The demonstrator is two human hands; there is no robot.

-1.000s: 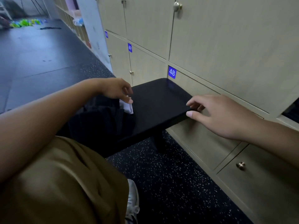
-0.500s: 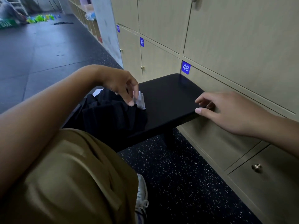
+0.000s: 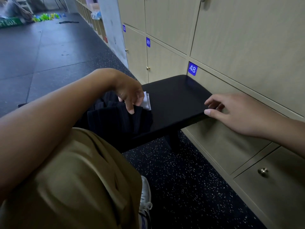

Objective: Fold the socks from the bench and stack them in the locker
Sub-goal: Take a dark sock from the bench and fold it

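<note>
A pile of black socks (image 3: 118,119) lies on the near end of the black bench (image 3: 173,100). My left hand (image 3: 130,96) hangs over the pile with its fingers curled down, pinching a small white sock (image 3: 147,101) whose edge shows beside the fingers; the index fingertip touches the black pile. My right hand (image 3: 239,113) is at the bench's right edge, fingers relaxed and spread, thumb tip against the edge. Beige lockers (image 3: 247,47) line the wall behind the bench, and every door in view is closed.
Blue labels 48 (image 3: 192,68) and 49 (image 3: 148,42) mark locker doors. A lower door has a brass knob (image 3: 263,172). My khaki-trousered leg (image 3: 74,179) and white shoe (image 3: 145,200) fill the lower left. Dark speckled floor (image 3: 181,179) runs along the lockers.
My left hand has lifted the white sock a little and turned it over the black pile. My right hand stays at the bench edge.
</note>
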